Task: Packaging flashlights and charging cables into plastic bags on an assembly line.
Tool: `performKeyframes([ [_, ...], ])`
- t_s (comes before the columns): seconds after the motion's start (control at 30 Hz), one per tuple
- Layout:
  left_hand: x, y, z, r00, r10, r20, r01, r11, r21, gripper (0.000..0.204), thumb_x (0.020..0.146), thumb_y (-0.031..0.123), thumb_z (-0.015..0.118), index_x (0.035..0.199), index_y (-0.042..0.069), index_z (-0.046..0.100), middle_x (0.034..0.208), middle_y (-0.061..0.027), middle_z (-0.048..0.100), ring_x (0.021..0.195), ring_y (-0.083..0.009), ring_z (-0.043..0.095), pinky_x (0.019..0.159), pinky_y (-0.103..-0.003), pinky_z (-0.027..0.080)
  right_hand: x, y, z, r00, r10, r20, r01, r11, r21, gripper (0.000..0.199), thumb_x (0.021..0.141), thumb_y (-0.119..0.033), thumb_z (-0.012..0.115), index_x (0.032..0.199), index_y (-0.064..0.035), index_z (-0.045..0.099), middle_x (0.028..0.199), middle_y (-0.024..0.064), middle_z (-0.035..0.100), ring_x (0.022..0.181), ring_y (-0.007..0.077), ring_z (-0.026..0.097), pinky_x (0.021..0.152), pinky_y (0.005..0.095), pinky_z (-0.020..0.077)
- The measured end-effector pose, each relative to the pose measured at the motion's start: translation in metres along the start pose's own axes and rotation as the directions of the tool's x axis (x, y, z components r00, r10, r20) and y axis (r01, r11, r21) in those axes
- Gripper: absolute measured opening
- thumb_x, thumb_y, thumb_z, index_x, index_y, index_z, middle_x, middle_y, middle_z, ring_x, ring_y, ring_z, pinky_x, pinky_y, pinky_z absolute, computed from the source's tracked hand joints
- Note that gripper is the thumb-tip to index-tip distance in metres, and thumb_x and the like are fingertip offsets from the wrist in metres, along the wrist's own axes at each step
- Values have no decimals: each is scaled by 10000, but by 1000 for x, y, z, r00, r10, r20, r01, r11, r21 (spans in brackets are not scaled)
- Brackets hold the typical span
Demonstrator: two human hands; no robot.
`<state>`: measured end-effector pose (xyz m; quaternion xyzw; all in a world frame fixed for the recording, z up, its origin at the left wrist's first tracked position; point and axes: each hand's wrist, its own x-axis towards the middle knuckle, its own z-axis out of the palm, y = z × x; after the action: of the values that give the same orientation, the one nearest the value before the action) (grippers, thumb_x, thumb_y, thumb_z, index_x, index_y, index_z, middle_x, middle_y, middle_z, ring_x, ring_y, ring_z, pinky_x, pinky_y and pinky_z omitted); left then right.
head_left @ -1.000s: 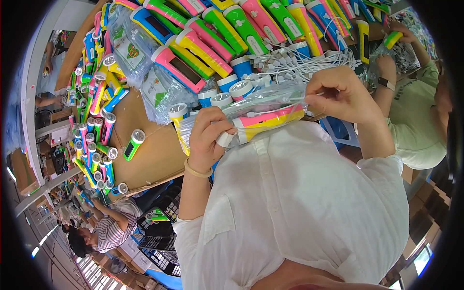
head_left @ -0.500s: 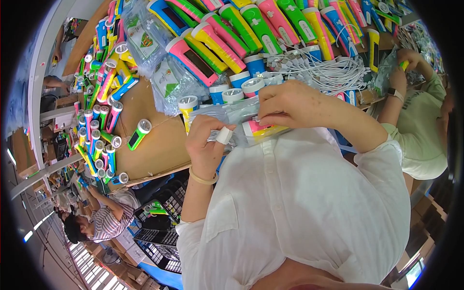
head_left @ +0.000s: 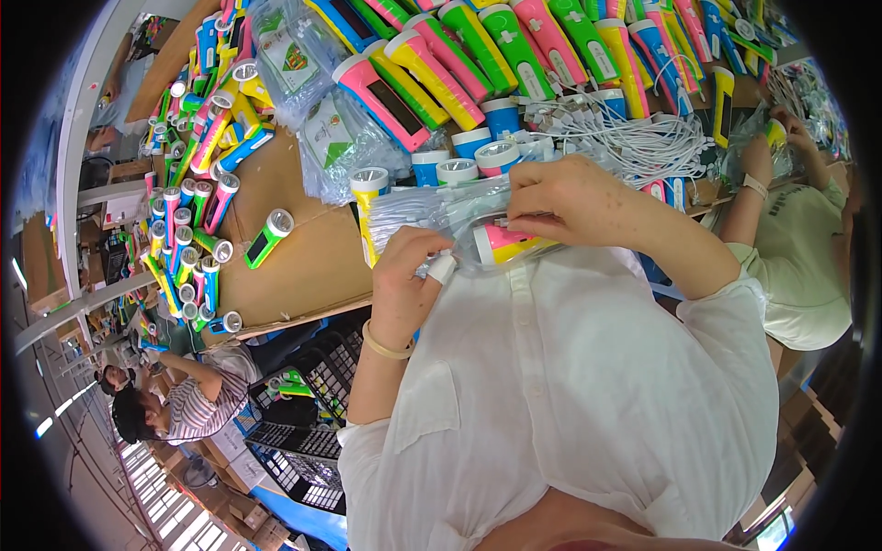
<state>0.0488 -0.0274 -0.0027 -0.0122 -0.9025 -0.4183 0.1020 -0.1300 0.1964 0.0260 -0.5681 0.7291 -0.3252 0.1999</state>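
Worktop point(head_left: 276, 188), brown, across upper half of frame; heaped flashlights point(head_left: 432, 78) along top and upper left. White cables point(head_left: 652, 151), upper right. Clear bag point(head_left: 450, 213), centre. Right hand point(head_left: 565, 202), centre: fingers bent at bag, cannot tell grip. Left hand point(head_left: 404, 275), left of centre: clamped on bag. Pink-and-yellow flashlight point(head_left: 507, 244), centre, in bag. White thumb wrap point(head_left: 442, 267), left hand.

Bright, even light. Tube light point(head_left: 44, 427) at 8 o'clock, blown-out panes point(head_left: 172, 510) toward 7. Glare on clear bag point(head_left: 459, 206) just 12 of center. Soft shadows on white shirt point(head_left: 551, 413), 5 o'clock. Fisheye bows post point(head_left: 69, 211), 9 o'clock; black corners.
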Motion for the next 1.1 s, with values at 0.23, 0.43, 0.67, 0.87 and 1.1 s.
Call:
performKeyframes([
  [0.23,14,24,12,987,-70,-146,38,976,-213,201,787,-59,729,972,12,698,962,-109,685,795,-216,637,717,-299,523,11,-20,-3,987,104,125,-143,924,355,282,913,-234,713,1073,-66,554,747,79,582,672,272,627,606,392,486],
  [0.43,19,31,16,978,-36,-207,-4,982,-190,216,784,-87,713,980,3,692,962,-118,691,812,-229,649,749,-311,531,17,-27,7,992,118,38,-124,958,258,376,889,-255,768,1115,-56,541,757,82,593,626,209,625,580,337,499],
  [0.67,22,32,14,971,33,-237,-61,992,-114,237,780,-108,685,989,3,691,962,-129,699,890,-280,681,804,-332,542,15,-18,30,972,-61,-229,72,997,40,233,918,-274,714,1013,-84,619,810,84,614,706,296,652,587,407,505],
  [0.87,14,27,12,959,-57,-279,16,989,-146,188,800,-85,698,964,7,701,942,-124,696,866,-250,668,790,-312,532,-5,-9,15,962,-110,-249,82,990,-118,135,874,-185,729,912,-88,644,813,70,579,695,282,633,568,409,490],
  [1.1,9,17,2,962,-168,-214,102,952,-288,128,812,-67,718,922,-12,682,909,-98,671,833,-203,624,783,-297,505,-51,28,-11,946,-141,-293,75,972,-224,153,822,-123,759,908,-72,643,880,62,604,791,282,623,642,386,487],
])
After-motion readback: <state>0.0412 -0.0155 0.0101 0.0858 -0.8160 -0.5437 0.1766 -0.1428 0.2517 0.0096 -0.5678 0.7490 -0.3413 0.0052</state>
